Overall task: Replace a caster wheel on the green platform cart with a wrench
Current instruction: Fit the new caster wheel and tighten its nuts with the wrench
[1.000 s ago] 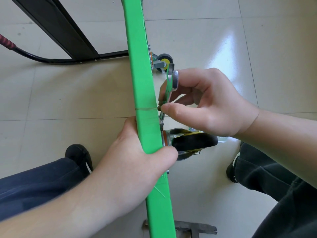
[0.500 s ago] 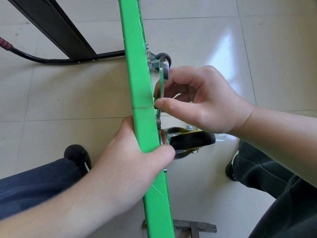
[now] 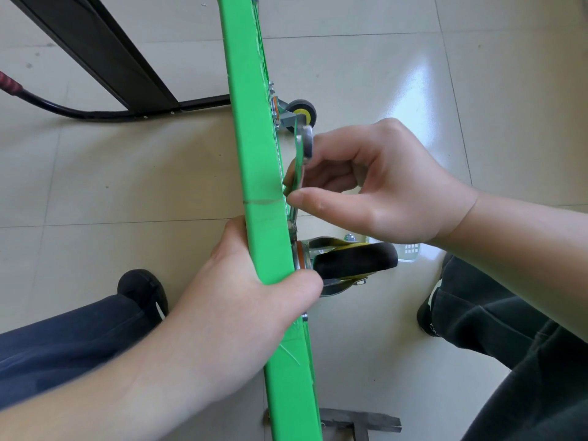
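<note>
Left hand (image 3: 241,300) grips green cart (image 3: 254,148); right hand (image 3: 375,192) pinches wrench (image 3: 300,160) above caster wheel (image 3: 353,259)

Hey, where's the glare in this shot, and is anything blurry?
Head view: window glare pools on the floor tiles right of the green platform cart; the left hand and near forearm look soft, the wrench and right hand sharper; wide-angle bending shows at the edges.
</note>
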